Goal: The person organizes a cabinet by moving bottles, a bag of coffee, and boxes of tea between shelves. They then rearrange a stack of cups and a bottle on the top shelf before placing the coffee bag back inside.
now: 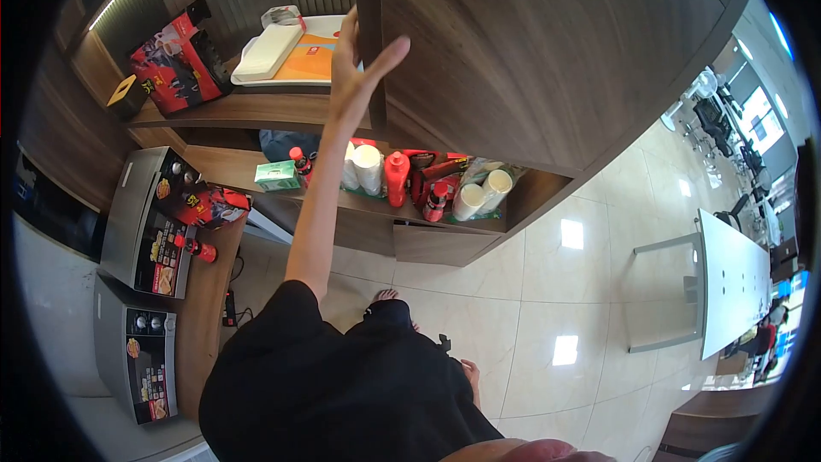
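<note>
My left hand [360,73] reaches up to the front edge of a brown wooden cabinet panel [369,34]. Its fingers lie along the panel's left side and its thumb sticks out to the right, spread apart. Just left of the fingers, a white tray [248,80] on the upper shelf bears an orange packet [305,60], a white rectangular box [272,50] and a clear container [283,16]. Low beside my body hangs my right hand [471,376], partly hidden by my black clothing. Its visible fingers are loose and nothing shows in them.
Red-and-black bag [178,64] stands on the upper shelf. Below are a green box [277,175], red bottles [396,178] and paper cups [369,169]. Two silver ovens [141,214] occupy the left counter [208,291]. A white table [734,282] stands right on the tiled floor [547,291].
</note>
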Motion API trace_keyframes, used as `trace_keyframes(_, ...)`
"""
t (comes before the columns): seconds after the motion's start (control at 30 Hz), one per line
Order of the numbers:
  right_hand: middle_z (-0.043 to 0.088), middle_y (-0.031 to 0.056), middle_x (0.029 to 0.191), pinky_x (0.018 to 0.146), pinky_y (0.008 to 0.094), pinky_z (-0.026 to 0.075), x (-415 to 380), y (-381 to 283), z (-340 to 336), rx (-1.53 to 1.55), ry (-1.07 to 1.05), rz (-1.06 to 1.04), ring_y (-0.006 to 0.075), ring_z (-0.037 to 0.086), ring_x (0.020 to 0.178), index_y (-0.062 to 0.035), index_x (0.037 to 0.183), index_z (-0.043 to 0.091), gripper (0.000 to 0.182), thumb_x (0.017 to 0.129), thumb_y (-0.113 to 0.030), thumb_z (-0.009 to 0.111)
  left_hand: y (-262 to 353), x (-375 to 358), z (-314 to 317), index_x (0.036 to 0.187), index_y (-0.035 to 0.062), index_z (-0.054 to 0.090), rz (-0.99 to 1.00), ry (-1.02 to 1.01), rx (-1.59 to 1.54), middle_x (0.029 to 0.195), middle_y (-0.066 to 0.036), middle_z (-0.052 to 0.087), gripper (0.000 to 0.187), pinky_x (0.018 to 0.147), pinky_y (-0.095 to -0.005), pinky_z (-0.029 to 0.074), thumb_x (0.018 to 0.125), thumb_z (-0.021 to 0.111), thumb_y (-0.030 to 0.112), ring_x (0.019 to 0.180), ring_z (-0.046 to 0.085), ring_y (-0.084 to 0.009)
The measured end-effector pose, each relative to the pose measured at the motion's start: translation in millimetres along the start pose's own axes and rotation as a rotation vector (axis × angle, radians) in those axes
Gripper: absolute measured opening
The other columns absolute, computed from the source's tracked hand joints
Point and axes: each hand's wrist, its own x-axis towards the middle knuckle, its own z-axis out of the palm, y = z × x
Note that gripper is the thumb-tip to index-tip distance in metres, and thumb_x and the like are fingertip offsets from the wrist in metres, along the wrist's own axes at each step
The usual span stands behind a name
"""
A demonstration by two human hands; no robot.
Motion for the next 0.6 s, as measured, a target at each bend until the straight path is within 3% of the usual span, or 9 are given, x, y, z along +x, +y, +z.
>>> trace_keyframes(0.13, 0.070, 0.0177, 0.104, 0.071, 0.0324, 0.054, -6, 5, -2, 0.016, 0.017, 0.022, 0.0211, 0.067, 0.087, -0.0015, 0.131, 0.053, 0.050, 0.091, -0.028, 0.065, 13, 34, 3, 0.128, 0.0014, 0.054, -0.053, -0.074, 0.034, 0.113, -0.009, 0.065, 0.066, 0.094, -0.0300, 0.048, 0.078, 0.084, 0.034, 0.105, 0.062, -0.0161)
trace_keyframes(0.17, 0.070, 0.0176, 0.103, 0.071, 0.0321, 0.054, -6, 4, -1, 0.024, 0.021, 0.029, 0.0210, 0.067, 0.087, -0.0014, 0.131, 0.054, 0.049, 0.091, -0.028, 0.066, 14, 41, 6, 0.118, 0.0007, 0.059, 0.014, -0.041, 0.057, 0.104, -0.009, 0.067, 0.061, 0.092, -0.0301, 0.050, 0.076, 0.085, 0.036, 0.099, 0.065, -0.0162)
trace_keyframes(0.27, 0.070, 0.0172, 0.103, 0.070, 0.0315, 0.054, -9, 6, 0, 0.041, 0.033, 0.043, 0.0205, 0.067, 0.087, -0.0010, 0.130, 0.055, 0.048, 0.091, -0.026, 0.066, 9, 48, 0, 0.113, -0.0010, 0.062, 0.054, -0.055, 0.135, 0.098, -0.008, 0.070, 0.058, 0.087, -0.0284, 0.052, 0.076, 0.086, 0.036, 0.091, 0.067, -0.0157)
trace_keyframes(0.37, 0.070, 0.0169, 0.103, 0.070, 0.0308, 0.054, 0, -1, 3, 0.044, 0.024, 0.056, 0.0201, 0.067, 0.087, -0.0006, 0.129, 0.055, 0.046, 0.091, -0.024, 0.066, -11, 50, -2, 0.112, -0.0028, 0.063, 0.211, 0.063, 0.271, 0.096, -0.008, 0.072, 0.054, 0.080, -0.0268, 0.054, 0.077, 0.086, 0.030, 0.086, 0.068, -0.0143)
trace_keyframes(0.4, 0.071, 0.0167, 0.102, 0.070, 0.0306, 0.054, 2, -4, 2, 0.043, 0.015, 0.062, 0.0199, 0.067, 0.087, -0.0004, 0.128, 0.056, 0.046, 0.090, -0.024, 0.066, 5, 46, 7, 0.116, -0.0033, 0.062, 0.193, 0.056, 0.191, 0.099, -0.009, 0.072, 0.054, 0.077, -0.0254, 0.054, 0.077, 0.086, 0.025, 0.086, 0.069, -0.0129)
trace_keyframes(0.47, 0.071, 0.0165, 0.102, 0.070, 0.0301, 0.054, 8, -12, 2, 0.035, 0.003, 0.072, 0.0196, 0.068, 0.087, -0.0001, 0.128, 0.056, 0.045, 0.090, -0.022, 0.066, 1, 47, 12, 0.107, 0.0016, 0.063, 0.186, 0.118, 0.207, 0.096, -0.004, 0.070, 0.038, 0.077, -0.0229, 0.050, 0.082, 0.083, 0.021, 0.086, 0.064, -0.0083)
trace_keyframes(0.6, 0.071, 0.0160, 0.102, 0.069, 0.0292, 0.054, 21, -31, -2, 0.035, 0.005, 0.084, 0.0191, 0.068, 0.086, 0.0004, 0.126, 0.057, 0.043, 0.090, -0.020, 0.066, 1, 49, 12, 0.107, 0.0002, 0.063, 0.167, 0.149, 0.275, 0.094, -0.006, 0.071, 0.042, 0.077, -0.0246, 0.053, 0.079, 0.085, 0.023, 0.085, 0.067, -0.0112)
